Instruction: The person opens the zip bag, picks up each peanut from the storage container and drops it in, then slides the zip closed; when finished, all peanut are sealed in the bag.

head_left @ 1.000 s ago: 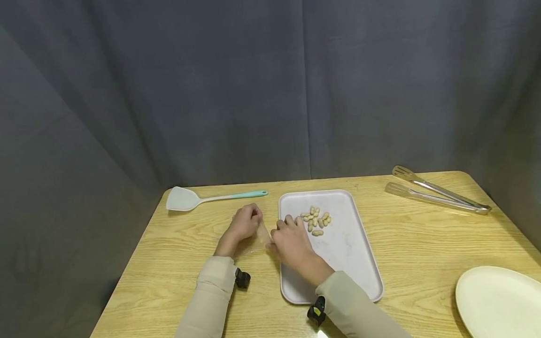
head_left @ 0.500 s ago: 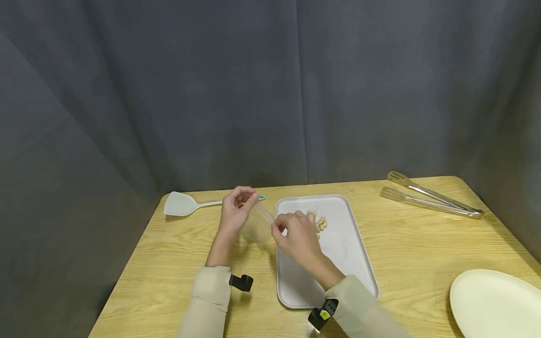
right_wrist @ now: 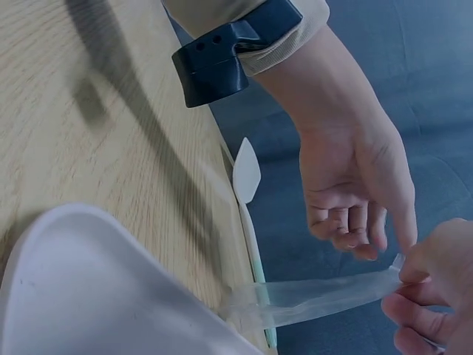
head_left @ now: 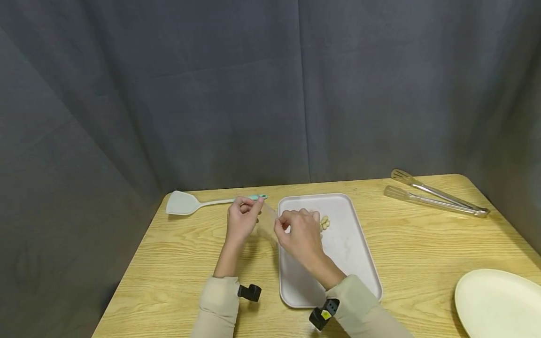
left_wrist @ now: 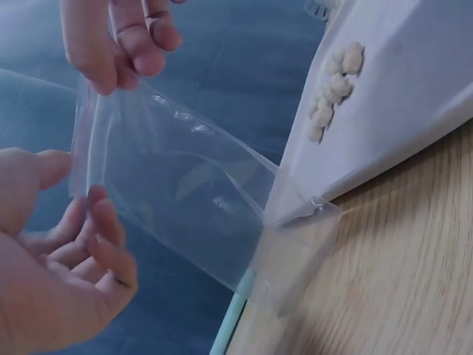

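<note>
Between both hands hangs a clear plastic zip bag (left_wrist: 192, 177), its zip edge up and its lower end over the table. With thumb and fingers the left hand (head_left: 241, 223) pinches one end of that edge. The right hand (head_left: 301, 237) pinches the other end above the left side of a pale tray (head_left: 351, 258). In the left wrist view the bag looks flat and see-through, with nothing seen inside. Several unshelled peanuts (head_left: 324, 222) lie on the tray, partly hidden by the right hand in the head view.
Behind the left hand lies a white spatula (head_left: 182, 203) with a mint handle end. Metal tongs (head_left: 439, 197) rest at the back right of the wooden table (head_left: 414, 244). An off-white plate (head_left: 503, 305) stands at the front right. A dark curtain (head_left: 236, 94) closes off the back.
Both hands have risen from near the tabletop, lifting the bag. The fingers have shifted along its top edge, which is now held between them. Tray, spatula and tongs stay in place.
</note>
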The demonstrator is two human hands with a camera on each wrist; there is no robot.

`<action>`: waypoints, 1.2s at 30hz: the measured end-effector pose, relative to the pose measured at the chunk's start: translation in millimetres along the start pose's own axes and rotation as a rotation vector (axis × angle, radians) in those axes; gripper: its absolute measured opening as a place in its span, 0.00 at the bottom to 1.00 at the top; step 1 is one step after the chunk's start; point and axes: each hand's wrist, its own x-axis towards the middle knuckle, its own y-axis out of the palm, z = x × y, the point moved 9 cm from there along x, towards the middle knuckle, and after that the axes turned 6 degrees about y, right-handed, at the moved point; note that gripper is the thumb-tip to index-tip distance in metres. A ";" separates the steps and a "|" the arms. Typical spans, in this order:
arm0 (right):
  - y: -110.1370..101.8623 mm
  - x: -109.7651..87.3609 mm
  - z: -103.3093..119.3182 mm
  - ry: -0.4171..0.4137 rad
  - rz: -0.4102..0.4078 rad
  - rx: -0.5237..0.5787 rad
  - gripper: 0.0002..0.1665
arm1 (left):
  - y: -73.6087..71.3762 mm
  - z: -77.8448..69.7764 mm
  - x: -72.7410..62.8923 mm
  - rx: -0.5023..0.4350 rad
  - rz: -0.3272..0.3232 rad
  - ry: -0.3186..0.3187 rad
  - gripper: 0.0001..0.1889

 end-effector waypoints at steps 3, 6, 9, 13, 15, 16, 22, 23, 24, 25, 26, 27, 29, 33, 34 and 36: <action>1.8 -0.4 0.9 -0.002 0.008 0.019 0.09 | 4.1 4.3 -1.1 -0.029 0.055 -0.025 0.15; 3.9 0.0 0.7 0.014 0.041 0.062 0.09 | 7.2 3.3 -0.8 -0.091 0.088 -0.009 0.15; 8.1 4.5 -1.5 0.066 0.132 0.176 0.10 | 10.2 -2.2 -0.9 -0.141 0.127 0.033 0.13; 17.0 16.4 -7.4 0.152 0.301 0.384 0.13 | 19.1 -11.5 -5.0 -0.179 0.248 0.077 0.12; 22.1 21.3 -10.3 0.184 0.388 0.473 0.13 | 23.2 -13.8 -7.7 -0.196 0.305 0.082 0.12; 24.8 22.7 -12.1 0.199 0.428 0.512 0.13 | 24.4 -14.5 -9.0 -0.202 0.326 0.081 0.12; 34.4 20.9 -22.1 0.303 0.557 0.646 0.13 | 24.7 -13.4 -10.7 -0.225 0.358 0.063 0.13; 34.6 20.3 -22.7 0.309 0.559 0.643 0.12 | 24.3 -12.9 -10.5 -0.226 0.356 0.058 0.13; 34.7 20.0 -22.5 0.307 0.560 0.637 0.12 | 24.0 -12.6 -10.3 -0.224 0.355 0.054 0.13; 34.6 20.1 -21.5 0.300 0.560 0.624 0.11 | 23.5 -11.6 -10.0 -0.218 0.350 0.049 0.13; 33.9 19.9 -20.1 0.290 0.559 0.613 0.11 | 22.8 -10.6 -9.8 -0.204 0.345 0.040 0.12; 33.8 20.0 -18.7 0.281 0.558 0.603 0.11 | 21.9 -9.3 -9.5 -0.184 0.340 0.028 0.12; 32.6 20.5 -15.3 0.258 0.552 0.589 0.10 | 20.5 -9.0 -10.3 -0.126 0.349 0.017 0.11; 32.0 21.6 -14.3 0.247 0.523 0.565 0.10 | 20.2 -11.1 -13.2 -0.016 0.403 0.020 0.11; 31.8 22.0 -14.5 0.247 0.518 0.560 0.09 | 20.5 -12.7 -14.0 -0.002 0.419 0.030 0.11; 32.3 22.6 -14.8 0.249 0.515 0.541 0.09 | 20.6 -13.1 -14.4 0.015 0.440 0.037 0.11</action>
